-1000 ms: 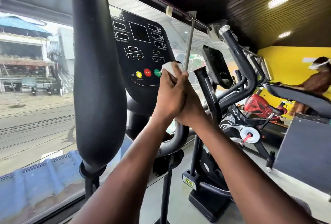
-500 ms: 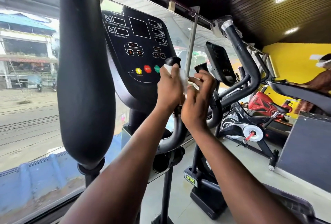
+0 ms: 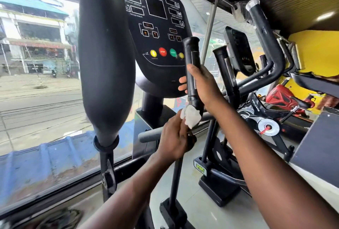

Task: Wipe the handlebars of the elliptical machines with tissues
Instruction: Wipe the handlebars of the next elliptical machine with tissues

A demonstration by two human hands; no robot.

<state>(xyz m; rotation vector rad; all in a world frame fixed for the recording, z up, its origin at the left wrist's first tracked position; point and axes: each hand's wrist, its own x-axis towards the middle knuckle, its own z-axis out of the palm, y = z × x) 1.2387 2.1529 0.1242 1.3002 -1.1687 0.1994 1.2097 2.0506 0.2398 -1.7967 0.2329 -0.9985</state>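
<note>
Midway: right hand clamped round short black upright handlebar grip; left hand pinching crumpled white tissue against grip base; tall padded handlebar, neighbouring machines apparently pending.

We have one view only, head-worn and wide-angle. It faces forward and slightly down, close behind the elliptical's console and its upright handlebar, both forearms reaching in from the bottom edge. The window fills the left side.
</note>
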